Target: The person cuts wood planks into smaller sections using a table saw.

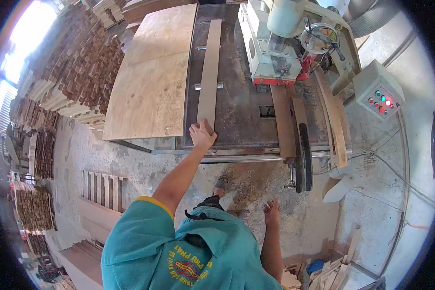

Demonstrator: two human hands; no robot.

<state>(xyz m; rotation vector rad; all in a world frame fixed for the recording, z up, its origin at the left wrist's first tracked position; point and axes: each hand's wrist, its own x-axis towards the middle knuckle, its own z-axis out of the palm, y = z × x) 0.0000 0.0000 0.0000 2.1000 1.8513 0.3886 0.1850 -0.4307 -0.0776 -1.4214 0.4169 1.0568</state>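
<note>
A long, narrow wooden board (209,72) lies lengthwise on the dark machine table (237,96). At its near end my left hand (203,135) grips it, with the fingers curled over the end. Some of the fingers and the board's end are hidden under the hand. My right hand (271,211) hangs low at my side, in front of the table edge, holding nothing, its fingers slightly apart.
On the right stands a woodworking machine (275,58) with a handwheel (320,38) and a control box (379,94) with lit buttons. A plywood sheet (152,72) adjoins the table. Stacked lumber (82,63) fills the left; a pallet (101,188) sits on the floor.
</note>
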